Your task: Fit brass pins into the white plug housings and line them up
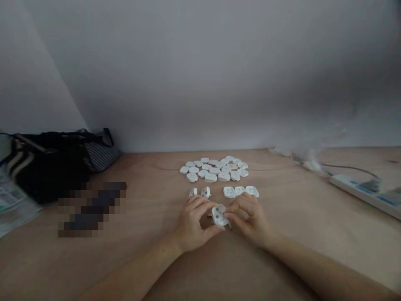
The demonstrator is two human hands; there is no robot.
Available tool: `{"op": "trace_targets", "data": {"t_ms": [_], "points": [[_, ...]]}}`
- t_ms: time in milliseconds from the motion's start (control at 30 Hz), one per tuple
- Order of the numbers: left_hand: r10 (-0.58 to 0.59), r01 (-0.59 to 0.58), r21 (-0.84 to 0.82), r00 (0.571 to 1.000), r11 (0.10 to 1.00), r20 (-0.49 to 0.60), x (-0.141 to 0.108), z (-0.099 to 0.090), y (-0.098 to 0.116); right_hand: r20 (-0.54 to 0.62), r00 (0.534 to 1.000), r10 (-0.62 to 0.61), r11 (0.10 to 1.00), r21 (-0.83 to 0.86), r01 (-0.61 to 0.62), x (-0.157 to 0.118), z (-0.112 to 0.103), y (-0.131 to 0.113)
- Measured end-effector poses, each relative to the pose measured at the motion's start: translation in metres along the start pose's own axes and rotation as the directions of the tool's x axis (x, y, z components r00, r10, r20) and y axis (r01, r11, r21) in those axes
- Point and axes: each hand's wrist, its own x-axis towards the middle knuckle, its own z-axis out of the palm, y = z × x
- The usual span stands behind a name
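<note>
Between my left hand [192, 223] and my right hand [247, 217] is a white plastic plug housing [219, 215], gripped by the fingertips of both. Its face shows small round holes. Just beyond my hands lie two similar pieces [199, 192] on the left and a row of three [239, 191] on the right. Farther back, a loose cluster of several white plastic pieces [213, 169] lies on the plywood tabletop [282, 234].
A black bag [46, 167] with a striped side stands at the back left beside a folded newspaper [12, 200]. A pixelated dark object [92, 209] lies on the table. At the right are a white power strip [357, 192] and its cable. A wall rises behind.
</note>
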Motion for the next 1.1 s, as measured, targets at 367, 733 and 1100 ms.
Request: {"op": "trace_targets", "data": {"t_ms": [367, 733, 1100], "points": [[-0.005, 0.005, 0.001, 1.0, 1.0, -0.018, 0.001, -0.001, 0.004, 0.003, 1.0, -0.028, 0.999, -0.019, 0.028, 0.002, -0.001, -0.001], [-0.063, 0.059, -0.087, 0.997, 0.994, -0.042, 0.001, -0.001, 0.002, 0.041, 0.999, 0.004, 0.999, 0.044, -0.006, 0.0, -0.01, 0.005], [-0.037, 0.029, -0.17, 0.998, 0.985, -0.047, -0.001, 0.003, -0.001, 0.332, 0.932, 0.148, 0.692, 0.639, -0.337, 0.003, -0.002, 0.006]]}}
